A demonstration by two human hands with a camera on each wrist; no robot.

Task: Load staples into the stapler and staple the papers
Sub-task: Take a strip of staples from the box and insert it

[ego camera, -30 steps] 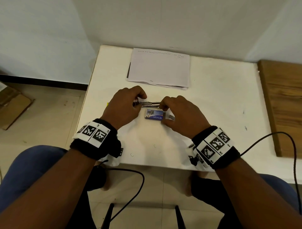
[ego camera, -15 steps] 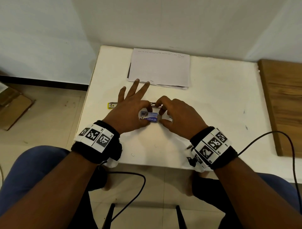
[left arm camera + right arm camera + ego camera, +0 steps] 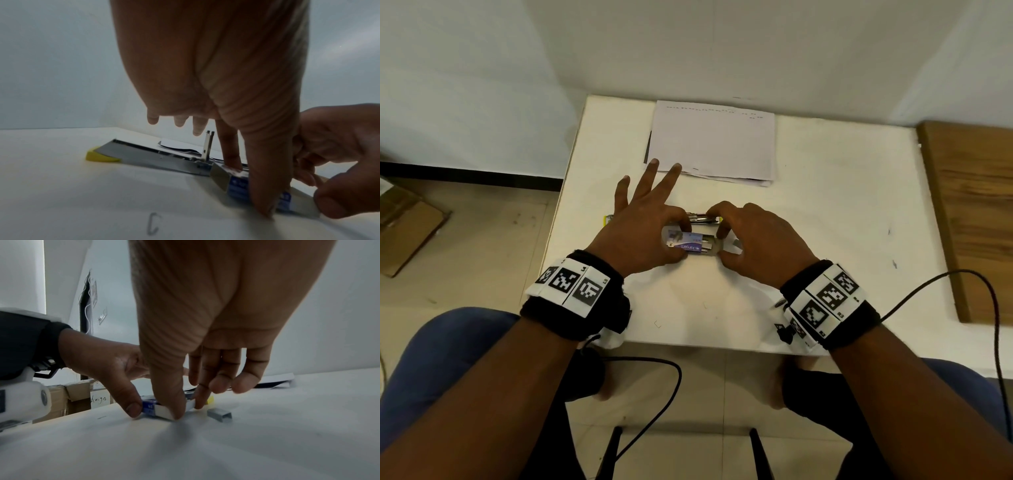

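Pinching the staple box point(image 3: 690, 244) between thumb and forefinger, the left grip point(image 3: 643, 233) steadies it while the right grip point(image 3: 756, 240) pinches its tray point(image 3: 164, 413) on the bench point(image 3: 825, 212).

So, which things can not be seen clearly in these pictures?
- Staple box contents: head view, both hands cover its open end.
- Stapler channel, loaded or not: left wrist view, seen side-on; in the head view the hands hide it.
- Papers text: head view, too small.
- Right hand pinch on the tray: right wrist view, blurred.
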